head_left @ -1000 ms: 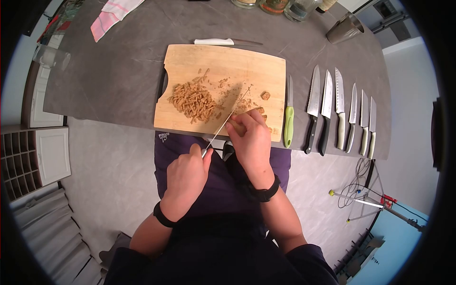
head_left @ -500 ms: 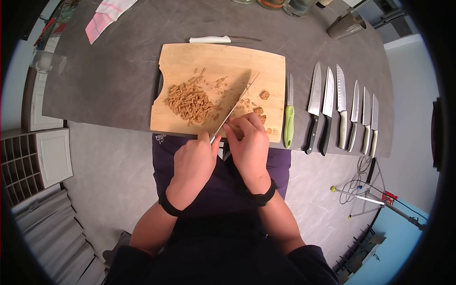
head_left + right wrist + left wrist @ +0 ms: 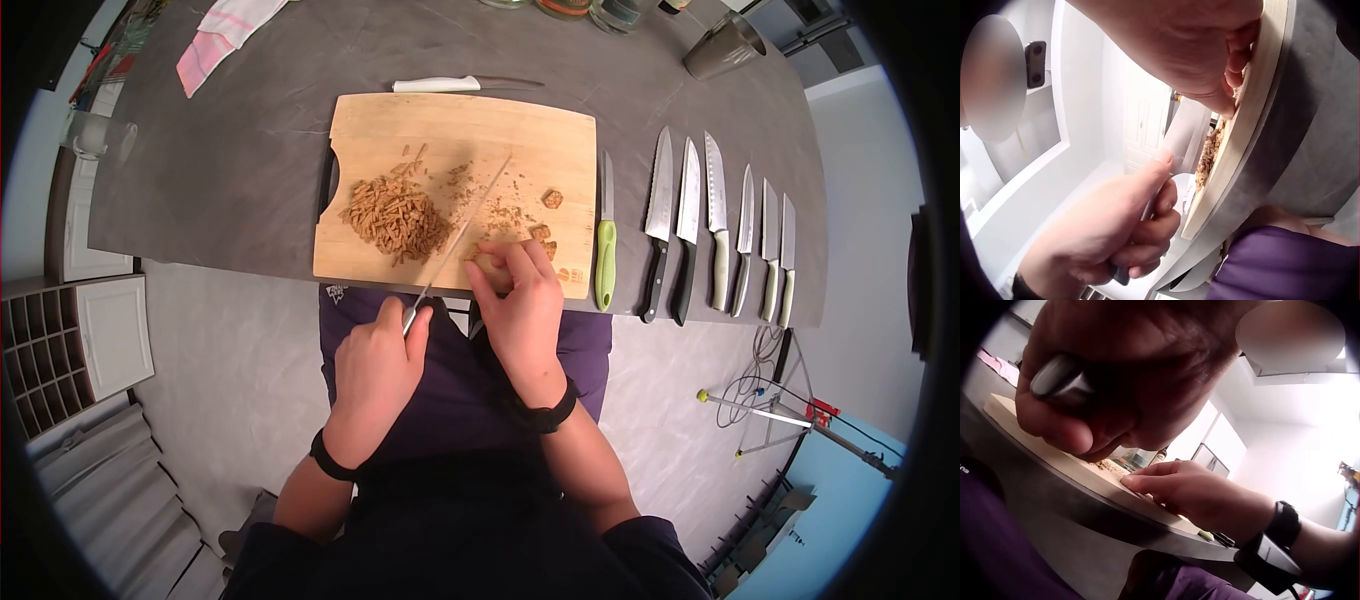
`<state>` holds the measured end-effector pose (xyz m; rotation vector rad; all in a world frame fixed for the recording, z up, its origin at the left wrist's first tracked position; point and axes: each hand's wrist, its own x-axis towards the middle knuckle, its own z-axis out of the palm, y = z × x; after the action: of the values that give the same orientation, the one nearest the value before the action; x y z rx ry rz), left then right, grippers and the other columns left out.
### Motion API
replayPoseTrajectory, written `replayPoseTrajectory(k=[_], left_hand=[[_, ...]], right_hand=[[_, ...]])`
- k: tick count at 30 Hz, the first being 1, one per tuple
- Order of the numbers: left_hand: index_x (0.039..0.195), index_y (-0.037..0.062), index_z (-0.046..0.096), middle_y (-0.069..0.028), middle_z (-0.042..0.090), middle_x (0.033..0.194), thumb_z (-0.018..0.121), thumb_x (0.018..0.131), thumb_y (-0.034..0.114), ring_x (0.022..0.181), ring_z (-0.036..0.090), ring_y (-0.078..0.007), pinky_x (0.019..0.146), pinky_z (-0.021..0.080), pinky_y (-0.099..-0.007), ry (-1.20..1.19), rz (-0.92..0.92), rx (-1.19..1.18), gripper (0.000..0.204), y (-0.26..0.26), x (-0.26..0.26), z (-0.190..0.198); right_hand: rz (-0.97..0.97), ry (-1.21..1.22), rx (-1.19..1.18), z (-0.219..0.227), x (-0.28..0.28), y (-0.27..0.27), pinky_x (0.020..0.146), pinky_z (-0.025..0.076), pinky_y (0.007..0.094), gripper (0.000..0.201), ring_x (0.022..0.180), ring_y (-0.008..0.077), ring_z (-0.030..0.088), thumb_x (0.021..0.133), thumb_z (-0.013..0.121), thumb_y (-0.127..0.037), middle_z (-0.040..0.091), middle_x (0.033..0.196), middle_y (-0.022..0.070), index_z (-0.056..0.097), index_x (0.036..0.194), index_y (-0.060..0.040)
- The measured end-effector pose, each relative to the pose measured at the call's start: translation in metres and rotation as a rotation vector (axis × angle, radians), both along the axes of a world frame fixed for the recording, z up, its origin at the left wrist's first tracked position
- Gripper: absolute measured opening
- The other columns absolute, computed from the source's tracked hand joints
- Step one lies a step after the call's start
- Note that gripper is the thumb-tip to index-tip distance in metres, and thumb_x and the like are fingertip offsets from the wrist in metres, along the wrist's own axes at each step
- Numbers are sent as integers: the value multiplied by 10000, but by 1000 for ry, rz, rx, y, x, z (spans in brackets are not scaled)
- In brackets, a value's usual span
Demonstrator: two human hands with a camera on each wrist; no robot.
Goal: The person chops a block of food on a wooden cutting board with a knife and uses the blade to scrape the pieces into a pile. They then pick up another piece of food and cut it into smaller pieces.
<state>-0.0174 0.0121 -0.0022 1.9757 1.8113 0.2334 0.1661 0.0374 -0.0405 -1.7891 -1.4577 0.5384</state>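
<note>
My left hand [image 3: 375,370] grips the handle of a long kitchen knife [image 3: 465,225], its blade reaching slantwise over the wooden cutting board [image 3: 460,115]. In the right wrist view the fingers wrap around the handle and the blade [image 3: 1186,128] looks blurred. Right of the blade, at the board's front edge, my right hand [image 3: 525,310] pinches a piece of brown food [image 3: 488,264], mostly hidden by the fingers. A heap of thin brown strips [image 3: 395,220] lies on the board's left half. Crumbs [image 3: 505,215] and a few small chunks [image 3: 552,199] lie to the right.
Behind the board lies a white-handled knife [image 3: 435,85], and a green-handled knife [image 3: 606,262] lies along its right side. Several more knives [image 3: 688,230] stand in a row farther right. A metal cup [image 3: 722,48], bottles [image 3: 612,12] and a pink-striped cloth [image 3: 215,45] are at the back.
The knife went forward over the board, then came back toward the body and left with my left hand. My right hand stays at nearly the same spot on the food.
</note>
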Motion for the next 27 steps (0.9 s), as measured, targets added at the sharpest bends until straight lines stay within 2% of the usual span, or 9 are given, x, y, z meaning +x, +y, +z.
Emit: replayPoseTrajectory(k=[7, 10, 19, 27], left_hand=[[894, 49, 584, -191, 671, 626, 679, 1112, 361, 602, 707, -449, 540, 558, -545, -25, -35, -26, 393, -14, -2, -1], [891, 49, 584, -190, 671, 627, 682, 1111, 364, 603, 709, -446, 538, 559, -538, -17, -38, -26, 396, -15, -3, -1], [887, 50, 586, -186, 674, 628, 683, 1111, 363, 607, 715, -436, 535, 563, -528, -2, -45, -27, 397, -17, -2, 1], [886, 53, 586, -182, 667, 613, 679, 1114, 370, 588, 716, -419, 520, 569, -508, 41, -52, -20, 401, -18, 0, 7]], right_hand=[[-8, -2, 3, -5, 0, -1, 645, 554, 356, 236, 699, 217, 647, 879, 929, -98, 683, 924, 85, 815, 1070, -18], [-18, 68, -66, 2, -1, -1, 723, 564, 447, 196, 802, 340, 686, 893, 903, -122, 650, 908, 118, 807, 1029, -19], [-12, 104, -61, 3, 1, -1, 683, 547, 406, 200, 718, 280, 646, 898, 906, -129, 677, 895, 103, 835, 1048, -17], [-11, 114, -67, 3, 1, -1, 676, 550, 404, 194, 705, 271, 649, 908, 896, -123, 679, 903, 99, 836, 1062, -20]])
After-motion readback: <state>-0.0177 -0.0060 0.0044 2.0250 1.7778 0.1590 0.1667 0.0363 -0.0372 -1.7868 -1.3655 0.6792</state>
